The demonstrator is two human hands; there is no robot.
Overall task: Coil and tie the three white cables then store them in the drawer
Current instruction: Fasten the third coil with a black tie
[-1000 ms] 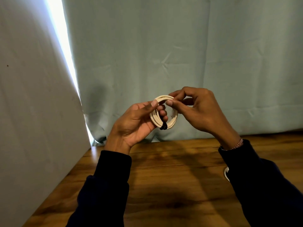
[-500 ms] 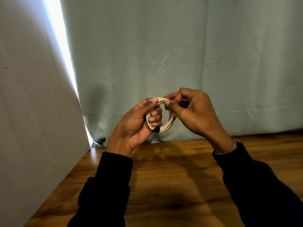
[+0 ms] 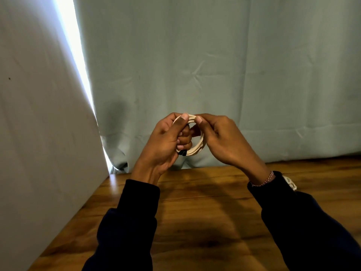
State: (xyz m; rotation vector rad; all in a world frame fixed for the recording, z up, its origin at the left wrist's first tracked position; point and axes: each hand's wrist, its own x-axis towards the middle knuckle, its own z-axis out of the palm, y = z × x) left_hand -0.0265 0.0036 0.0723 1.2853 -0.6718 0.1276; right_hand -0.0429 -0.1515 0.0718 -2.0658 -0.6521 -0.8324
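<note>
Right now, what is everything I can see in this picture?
coiled cable: one, white, held up between both hands above the table
black tip: one, at the coil's lower edge
table: one, brown wood, below
curtain: one, pale green, behind
panel: one, white, at left
white object: one, partly hidden behind the right sleeve
bracelet: one, right wrist
left hand: fingers curled through the coil
right hand: pinches the coil's top

Pale green curtain [image 3: 214,65] behind wooden table [image 3: 205,222], daylight at gap [image 3: 74,45]

Wooden table [image 3: 205,212]; small white object [image 3: 291,182] on it
</note>
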